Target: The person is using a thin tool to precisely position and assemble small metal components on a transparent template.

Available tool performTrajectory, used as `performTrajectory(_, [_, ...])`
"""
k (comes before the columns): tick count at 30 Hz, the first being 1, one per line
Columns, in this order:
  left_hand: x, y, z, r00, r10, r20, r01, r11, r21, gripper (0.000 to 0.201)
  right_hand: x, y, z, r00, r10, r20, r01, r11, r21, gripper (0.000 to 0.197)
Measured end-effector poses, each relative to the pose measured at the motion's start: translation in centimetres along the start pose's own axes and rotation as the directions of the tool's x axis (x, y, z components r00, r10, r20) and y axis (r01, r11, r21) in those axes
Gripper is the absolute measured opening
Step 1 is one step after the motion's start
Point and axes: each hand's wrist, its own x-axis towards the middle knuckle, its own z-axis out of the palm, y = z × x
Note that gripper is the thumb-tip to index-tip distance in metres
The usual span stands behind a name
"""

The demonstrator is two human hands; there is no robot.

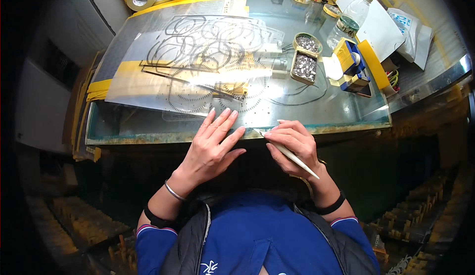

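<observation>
A pale cabinet (42,104) stands left of a glass-topped table (351,109) bright with glare. At the table's near edge, the left hand (212,144) lies with fingers extended, holding nothing, while the right hand (299,144) pinches a slim, off-white, tapering tool (299,162) slantwise, fine tip toward the glass. Patterned clear sheets (193,52) cover the left and middle; rightward sit two tubs (303,81) of speckled bits, a clear bottle (356,14) and a blue-and-yellow holder (355,81).
</observation>
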Motion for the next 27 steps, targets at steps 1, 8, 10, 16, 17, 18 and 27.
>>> performTrajectory(1, [0.0,0.0,0.0,1.000,-0.003,-0.003,0.003,1.000,-0.001,0.053,0.1,0.1,0.1,1.000,-0.013,0.002,0.013,1.000,-0.006,0.032])
performTrajectory(8, [0.0,0.0,0.0,1.000,-0.008,-0.010,0.008,1.000,-0.004,0.050,0.5,0.3,0.2,0.999,-0.028,0.015,0.028,1.000,-0.005,0.027])
performTrajectory(10, [0.0,0.0,0.0,1.000,-0.008,-0.012,0.008,1.000,-0.004,0.050,0.5,0.4,0.2,0.999,-0.027,0.018,0.027,1.000,-0.007,0.026])
performTrajectory(16, [0.3,0.1,-0.2,1.000,-0.006,-0.008,0.006,1.000,-0.021,0.046,0.6,0.7,0.6,0.999,-0.039,0.001,0.039,0.999,-0.016,0.024])
performTrajectory(17, [0.5,0.1,-0.3,1.000,0.002,-0.005,-0.002,0.999,-0.036,0.043,0.6,0.8,0.6,0.999,-0.044,0.000,0.043,0.999,-0.022,0.024])
performTrajectory(18, [0.7,0.0,-0.3,1.000,0.002,-0.005,-0.002,0.999,-0.036,0.043,0.6,0.8,0.7,0.999,-0.044,0.000,0.044,0.999,-0.021,0.024])
performTrajectory(27, [1.7,-0.5,-0.3,1.000,-0.020,-0.016,0.018,0.990,-0.137,0.029,0.5,1.1,1.0,0.999,-0.050,-0.009,0.049,0.997,-0.057,0.022])
